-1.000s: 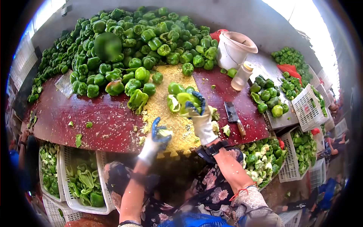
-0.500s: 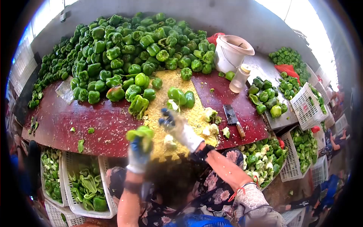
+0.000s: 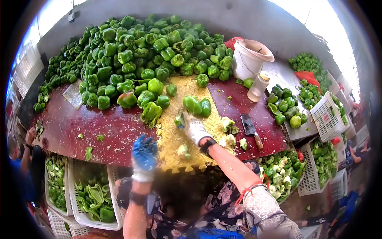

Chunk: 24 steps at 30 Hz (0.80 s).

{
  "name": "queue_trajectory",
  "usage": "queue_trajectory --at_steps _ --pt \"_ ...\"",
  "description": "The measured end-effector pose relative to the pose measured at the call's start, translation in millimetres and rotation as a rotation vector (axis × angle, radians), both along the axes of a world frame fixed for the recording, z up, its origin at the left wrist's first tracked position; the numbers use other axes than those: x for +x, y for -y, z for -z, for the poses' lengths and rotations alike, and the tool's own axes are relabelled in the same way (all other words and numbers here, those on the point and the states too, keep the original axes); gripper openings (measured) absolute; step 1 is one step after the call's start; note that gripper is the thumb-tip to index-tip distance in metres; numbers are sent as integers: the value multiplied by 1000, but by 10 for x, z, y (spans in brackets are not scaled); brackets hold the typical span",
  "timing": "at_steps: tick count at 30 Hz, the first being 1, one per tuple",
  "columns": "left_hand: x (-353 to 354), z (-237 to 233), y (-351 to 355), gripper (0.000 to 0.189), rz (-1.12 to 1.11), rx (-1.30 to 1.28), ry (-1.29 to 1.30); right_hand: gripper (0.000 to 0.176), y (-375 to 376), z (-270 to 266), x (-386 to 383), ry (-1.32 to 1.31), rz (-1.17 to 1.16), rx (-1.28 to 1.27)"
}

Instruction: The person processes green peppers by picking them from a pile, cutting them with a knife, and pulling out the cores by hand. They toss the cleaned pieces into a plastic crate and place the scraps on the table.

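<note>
My left hand (image 3: 144, 157), in a white glove with a blue coated palm, is raised at the table's front edge. Its fingers are apart and nothing is in it. My right hand (image 3: 195, 128), gloved the same way, reaches down onto the yellow mat (image 3: 169, 137). Its fingers curl round a green pepper (image 3: 178, 120), mostly hidden by the hand. Just beyond it sit two whole green peppers (image 3: 192, 105). A pale pepper core (image 3: 184, 151) lies on the mat nearer me, with more cut cores (image 3: 227, 124) at its right edge.
A big heap of green peppers (image 3: 131, 55) covers the back. On the right are a cleaver (image 3: 248, 124), a clear jar (image 3: 258, 86) and a white bucket (image 3: 246, 61). Crates (image 3: 116, 213) of cut peppers stand below the front left edge. Other people are at both sides.
The light green pepper is gone from my left hand, which has opened. My right hand has moved down to the mat and closed on a pepper. The view has shifted slightly.
</note>
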<state>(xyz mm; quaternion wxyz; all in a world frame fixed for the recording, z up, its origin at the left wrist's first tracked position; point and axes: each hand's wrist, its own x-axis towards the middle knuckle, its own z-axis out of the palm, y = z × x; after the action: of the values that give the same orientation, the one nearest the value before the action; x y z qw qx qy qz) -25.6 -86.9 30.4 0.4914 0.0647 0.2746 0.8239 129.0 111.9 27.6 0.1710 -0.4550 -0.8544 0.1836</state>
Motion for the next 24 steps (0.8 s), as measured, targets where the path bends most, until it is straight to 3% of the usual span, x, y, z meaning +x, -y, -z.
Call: queue_trajectory --at_steps 2,4,5,6,7,8,10,11,13,14,16,18,19,20,22,23,24 --pt "117 260 -147 36 56 -1 18 39 233 -103 116 -46 -40 -180" --pt "214 528 -224 39 79 8 -40 37 349 -35 291 -121 -58 -174" --pt "276 520 -252 40 96 -45 -34 38 413 -62 366 -164 -72 -170" --pt "321 507 -269 40 133 -100 -53 58 416 53 427 -196 -205 -157" --pt "351 489 -288 39 170 -156 -71 58 466 110 458 -190 -214 -162" --pt "368 461 -268 41 276 3 -84 57 561 82 479 -262 -326 -159" --pt "404 406 -289 46 286 54 -259 56 784 -237 392 -291 -436 -216" --pt "403 334 -265 45 274 45 -436 58 915 -465 398 -314 -543 -216" --pt "398 200 -221 45 215 12 -787 59 1029 -558 367 -217 -545 -303" --pt "362 222 -162 46 294 93 -692 59 1044 -500 354 -217 -548 -306" --pt "330 276 -75 49 372 169 -594 61 1053 -347 330 -141 -613 -11" --pt "323 325 -47 56 110 40 -1104 61 1093 -399 289 -52 -594 -107" --pt "323 347 -36 54 34 1 -1218 61 1113 -422 280 41 -571 -203" --pt "317 366 -45 52 -15 -32 -1269 55 1187 -381 300 -10 -610 105" --pt "308 414 -67 48 -96 -125 -1348 51 1252 -299 262 3 -560 191" --pt "278 450 -86 41 -300 -53 -1673 47 1280 -282 237 14 -519 276" --pt "310 495 -154 25 -105 -155 -1205 39 1316 -274 221 80 -474 382"
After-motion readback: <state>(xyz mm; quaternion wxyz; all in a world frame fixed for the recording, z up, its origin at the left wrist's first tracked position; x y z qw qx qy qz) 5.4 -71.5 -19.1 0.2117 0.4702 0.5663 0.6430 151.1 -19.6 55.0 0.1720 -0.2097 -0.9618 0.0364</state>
